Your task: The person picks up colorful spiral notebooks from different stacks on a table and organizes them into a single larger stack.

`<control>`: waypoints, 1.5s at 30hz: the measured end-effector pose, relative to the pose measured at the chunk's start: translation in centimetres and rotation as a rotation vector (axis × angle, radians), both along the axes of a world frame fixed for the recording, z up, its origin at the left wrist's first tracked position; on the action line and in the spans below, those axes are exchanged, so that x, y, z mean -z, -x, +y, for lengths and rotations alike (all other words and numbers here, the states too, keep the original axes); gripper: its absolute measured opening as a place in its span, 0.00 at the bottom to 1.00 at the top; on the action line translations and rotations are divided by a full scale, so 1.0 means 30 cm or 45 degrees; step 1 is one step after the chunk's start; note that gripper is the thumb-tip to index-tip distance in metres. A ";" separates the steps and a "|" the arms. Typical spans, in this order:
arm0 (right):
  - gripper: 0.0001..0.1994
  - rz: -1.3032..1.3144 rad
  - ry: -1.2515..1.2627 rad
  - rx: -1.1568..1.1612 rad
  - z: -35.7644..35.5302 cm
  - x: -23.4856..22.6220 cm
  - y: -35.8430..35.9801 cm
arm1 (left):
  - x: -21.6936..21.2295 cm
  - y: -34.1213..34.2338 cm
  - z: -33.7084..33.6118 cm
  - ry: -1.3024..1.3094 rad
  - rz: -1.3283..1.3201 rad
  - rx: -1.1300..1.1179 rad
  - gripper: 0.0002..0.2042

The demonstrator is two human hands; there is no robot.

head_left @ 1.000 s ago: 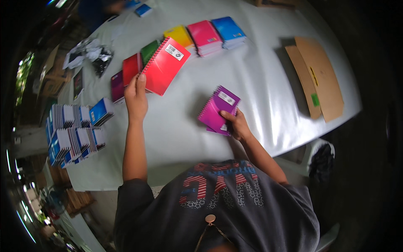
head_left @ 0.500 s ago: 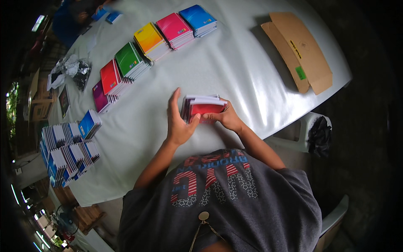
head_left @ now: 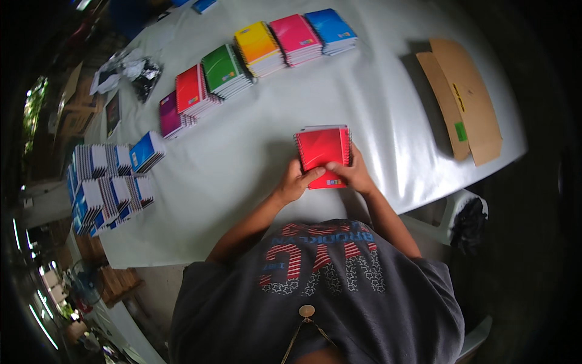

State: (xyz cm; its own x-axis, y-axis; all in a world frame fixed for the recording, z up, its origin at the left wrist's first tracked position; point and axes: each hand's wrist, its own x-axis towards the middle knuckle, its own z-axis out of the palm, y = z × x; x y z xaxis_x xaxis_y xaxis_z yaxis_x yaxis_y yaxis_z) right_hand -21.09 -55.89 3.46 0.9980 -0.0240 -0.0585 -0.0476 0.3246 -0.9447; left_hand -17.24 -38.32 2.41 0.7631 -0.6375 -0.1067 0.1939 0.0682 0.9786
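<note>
On the white table [head_left: 242, 182], close to its near edge, a small stack of spiral notebooks with a red one on top [head_left: 323, 151] sits gripped between both hands. Left hand [head_left: 294, 185] clamps the stack's lower left corner, thumb across the cover; right hand [head_left: 354, 176] clamps the lower right side. Farther back runs a row of 6 notebook piles: purple [head_left: 170, 115], red [head_left: 193, 91], green [head_left: 224, 71], yellow [head_left: 259, 47], pink [head_left: 297, 37], blue [head_left: 330, 29]. Flattened cardboard [head_left: 464, 100] lies at the right.
</note>
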 end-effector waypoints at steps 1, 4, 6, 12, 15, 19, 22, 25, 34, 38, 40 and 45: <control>0.26 0.135 -0.259 -0.070 -0.010 -0.012 -0.002 | -0.030 -0.013 -0.002 0.012 0.054 0.009 0.15; 0.20 0.291 -0.567 -0.046 -0.008 0.001 -0.021 | -0.080 -0.149 0.016 -0.660 -0.425 -0.021 0.16; 0.19 0.305 -0.625 -0.034 -0.024 0.046 -0.036 | -0.119 -0.325 0.058 -0.762 -0.936 -0.475 0.18; 0.17 0.369 -0.942 -0.069 -0.043 0.101 -0.049 | -0.122 -0.724 0.336 -1.586 -1.741 -0.724 0.25; 0.18 0.375 -1.022 -0.011 -0.080 0.142 -0.049 | -0.208 -0.739 0.269 -1.758 -1.299 -0.517 0.19; 0.19 0.341 -1.016 -0.017 -0.077 0.144 -0.050 | -0.225 -0.578 0.219 -0.962 -1.792 -0.913 0.13; 0.20 0.314 -1.054 -0.028 -0.053 0.105 -0.054 | -0.150 -0.313 0.075 -0.425 -1.755 -0.619 0.10; 0.25 0.263 -1.060 -0.068 -0.060 0.128 -0.058 | -0.077 -0.106 -0.009 -0.525 -1.947 0.182 0.09; 0.30 0.306 -0.929 -0.085 -0.067 0.143 -0.053 | -0.289 -0.210 -0.098 0.171 -1.106 -0.476 0.06; 0.40 0.407 -0.871 -0.212 -0.069 0.158 -0.059 | -0.285 -0.311 -0.119 0.352 -0.679 0.179 0.07; 0.48 0.474 -0.956 -0.334 -0.080 0.145 -0.056 | -0.232 -0.328 -0.161 -0.015 -1.086 0.194 0.08; 0.28 0.514 -0.855 -0.317 -0.087 0.145 -0.047 | -0.144 -0.490 -0.179 -0.710 -1.620 -0.287 0.18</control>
State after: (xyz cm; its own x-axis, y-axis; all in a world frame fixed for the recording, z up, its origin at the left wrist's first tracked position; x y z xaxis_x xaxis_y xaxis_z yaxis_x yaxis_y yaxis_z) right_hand -19.67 -58.51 -0.88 0.8684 0.3632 -0.3376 -0.4875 0.7498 -0.4474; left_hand -2.52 -43.69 6.74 0.6060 -0.5934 0.5297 -0.7951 -0.4712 0.3817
